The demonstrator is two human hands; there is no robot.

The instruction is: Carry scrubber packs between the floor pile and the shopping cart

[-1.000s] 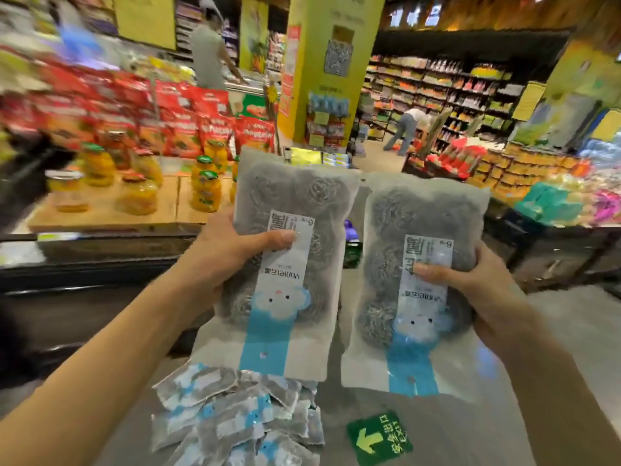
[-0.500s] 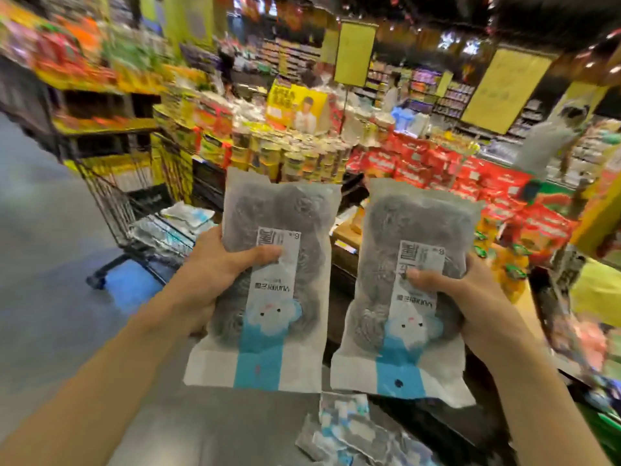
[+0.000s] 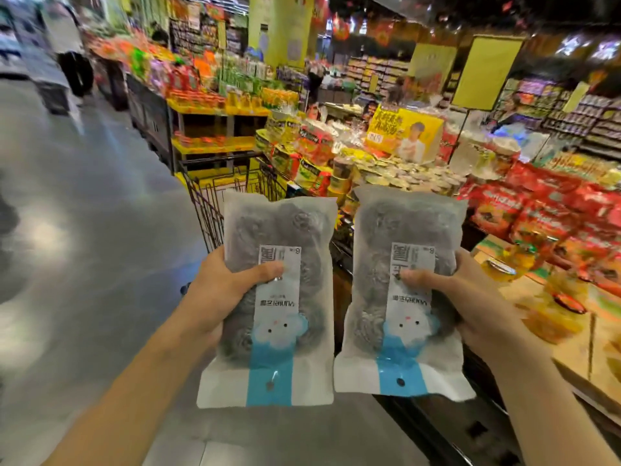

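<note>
Swinging round since the earlier frame, the view now faces a glossy grey floor [image 3: 84, 230] at nine o'clock, and the loose packets that lay low in the picture are gone. Both packs stay upright, side by side, just apart. At centre, the left hand [image 3: 215, 297] grips the left pack [image 3: 279, 297], a flat, frosted plastic pouch of coiled grey steel-wool scourers, thumb pressed across its white paper label. At three o'clock, the right hand [image 3: 470, 304] clasps the right pack [image 3: 403, 290], identical, with a blue stripe and a cloud-shaped cartoon face, printed upside down. Behind them at twelve o'clock stands a dark wire shopping cart [image 3: 215, 200]. Shiny red bags [image 3: 537, 210] crowd a display at two o'clock, above a wooden tabletop [image 3: 571, 344] holding blurred jars.
</note>
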